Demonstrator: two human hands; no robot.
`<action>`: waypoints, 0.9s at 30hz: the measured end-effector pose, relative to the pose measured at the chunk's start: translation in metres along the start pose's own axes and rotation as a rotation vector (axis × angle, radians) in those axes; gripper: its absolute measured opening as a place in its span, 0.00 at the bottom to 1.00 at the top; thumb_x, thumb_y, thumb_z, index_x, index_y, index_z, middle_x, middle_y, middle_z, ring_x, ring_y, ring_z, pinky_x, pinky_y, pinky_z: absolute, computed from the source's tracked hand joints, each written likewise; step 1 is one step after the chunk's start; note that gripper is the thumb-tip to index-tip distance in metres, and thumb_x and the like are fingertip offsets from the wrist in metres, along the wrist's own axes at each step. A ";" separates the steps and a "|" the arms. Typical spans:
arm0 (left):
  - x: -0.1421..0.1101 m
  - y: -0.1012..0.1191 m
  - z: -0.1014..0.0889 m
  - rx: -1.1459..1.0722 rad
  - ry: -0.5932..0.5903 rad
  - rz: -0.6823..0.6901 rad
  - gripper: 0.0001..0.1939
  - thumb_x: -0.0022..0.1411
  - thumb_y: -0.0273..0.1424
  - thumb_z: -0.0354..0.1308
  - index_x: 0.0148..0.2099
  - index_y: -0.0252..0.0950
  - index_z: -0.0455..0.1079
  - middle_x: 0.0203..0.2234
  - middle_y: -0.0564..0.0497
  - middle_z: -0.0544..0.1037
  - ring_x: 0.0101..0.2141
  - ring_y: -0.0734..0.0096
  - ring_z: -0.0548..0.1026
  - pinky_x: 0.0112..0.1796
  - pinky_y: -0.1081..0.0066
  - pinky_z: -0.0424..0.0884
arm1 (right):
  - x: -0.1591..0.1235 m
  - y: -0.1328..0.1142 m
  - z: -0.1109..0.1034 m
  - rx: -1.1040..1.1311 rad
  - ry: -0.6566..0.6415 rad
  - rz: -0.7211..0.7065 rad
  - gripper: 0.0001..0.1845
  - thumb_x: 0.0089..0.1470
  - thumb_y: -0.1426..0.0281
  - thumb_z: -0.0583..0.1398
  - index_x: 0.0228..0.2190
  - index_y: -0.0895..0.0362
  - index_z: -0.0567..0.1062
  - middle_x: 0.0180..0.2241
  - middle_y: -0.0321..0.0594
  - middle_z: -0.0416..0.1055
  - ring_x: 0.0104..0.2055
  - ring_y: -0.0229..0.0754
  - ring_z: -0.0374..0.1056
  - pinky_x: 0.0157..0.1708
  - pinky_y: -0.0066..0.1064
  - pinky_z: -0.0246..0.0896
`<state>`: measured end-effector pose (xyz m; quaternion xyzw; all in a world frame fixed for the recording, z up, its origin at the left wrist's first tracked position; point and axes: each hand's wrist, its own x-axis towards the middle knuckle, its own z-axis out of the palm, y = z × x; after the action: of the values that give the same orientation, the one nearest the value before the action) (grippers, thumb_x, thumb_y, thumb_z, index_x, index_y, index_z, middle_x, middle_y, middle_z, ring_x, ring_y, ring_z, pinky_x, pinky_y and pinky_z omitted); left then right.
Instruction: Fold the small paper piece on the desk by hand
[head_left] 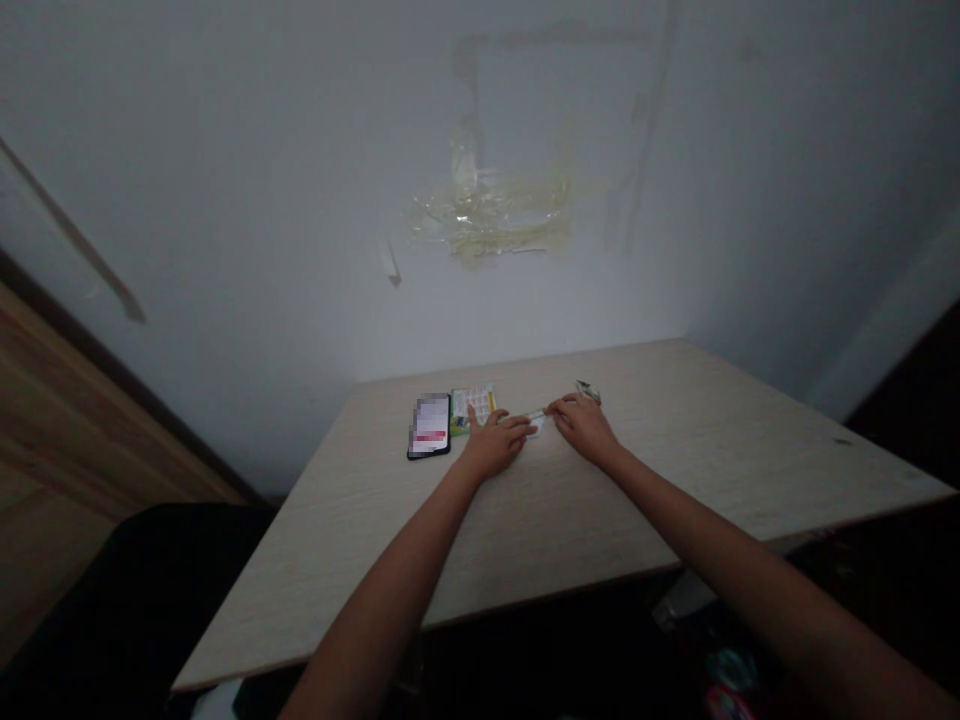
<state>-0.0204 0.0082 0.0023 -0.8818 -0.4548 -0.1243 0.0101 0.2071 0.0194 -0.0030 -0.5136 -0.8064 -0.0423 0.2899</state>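
Note:
My left hand (495, 445) lies on the table with its fingers stretched out and the thumb apart. Its fingertips rest on a small pale slip with a green edge (537, 424). From the right, my right hand (585, 427) meets the far end of this slip, its fingers bent together there; the thumb is hardly visible. A printed green and white leaflet (476, 402) lies partly beneath my left thumb. Beside my right hand's knuckles sits a small crumpled green piece (588, 389), partly hidden by the hand.
A phone with a lit screen (430, 427) lies left of the leaflet. The pale wooden table (360, 500) backs onto a wall (300, 200) with old yellowed tape (510, 235). A dark shape (172, 570) stands past the table's left edge. Blurred items lie below its front edge.

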 end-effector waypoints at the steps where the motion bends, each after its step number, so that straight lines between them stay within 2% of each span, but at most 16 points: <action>1: 0.000 0.000 0.000 0.004 -0.001 0.002 0.19 0.71 0.37 0.45 0.60 0.62 0.64 0.61 0.59 0.69 0.62 0.54 0.58 0.56 0.24 0.28 | 0.000 0.000 0.000 0.014 -0.025 -0.030 0.13 0.62 0.71 0.56 0.45 0.53 0.77 0.46 0.46 0.73 0.52 0.46 0.65 0.54 0.39 0.55; 5: 0.000 0.001 0.000 0.002 -0.003 -0.002 0.20 0.71 0.37 0.45 0.60 0.62 0.64 0.61 0.59 0.69 0.62 0.54 0.58 0.56 0.24 0.27 | 0.001 -0.003 0.002 0.012 -0.095 -0.055 0.13 0.62 0.70 0.56 0.45 0.52 0.77 0.47 0.45 0.72 0.53 0.46 0.65 0.54 0.39 0.55; 11: 0.001 0.002 0.001 -0.033 0.009 -0.005 0.22 0.71 0.36 0.45 0.63 0.61 0.61 0.60 0.58 0.69 0.60 0.55 0.60 0.55 0.24 0.23 | 0.001 -0.006 -0.001 -0.047 -0.058 0.036 0.12 0.61 0.70 0.57 0.43 0.52 0.78 0.44 0.46 0.74 0.53 0.48 0.65 0.55 0.41 0.53; 17: 0.001 0.003 0.000 0.006 -0.017 -0.023 0.23 0.71 0.36 0.44 0.64 0.62 0.60 0.61 0.58 0.68 0.61 0.54 0.60 0.56 0.25 0.25 | 0.001 -0.006 -0.001 -0.081 -0.046 0.067 0.11 0.60 0.70 0.57 0.42 0.52 0.78 0.43 0.47 0.74 0.52 0.49 0.65 0.54 0.43 0.52; 27: 0.002 0.001 0.002 -0.019 -0.016 -0.021 0.22 0.71 0.37 0.45 0.63 0.62 0.61 0.61 0.59 0.69 0.61 0.53 0.58 0.55 0.23 0.25 | 0.000 0.005 0.005 0.055 -0.050 -0.048 0.12 0.59 0.74 0.57 0.42 0.54 0.78 0.45 0.45 0.72 0.52 0.46 0.65 0.56 0.39 0.53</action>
<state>-0.0182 0.0095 0.0010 -0.8780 -0.4630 -0.1214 -0.0032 0.2092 0.0233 -0.0078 -0.4871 -0.8263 -0.0142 0.2824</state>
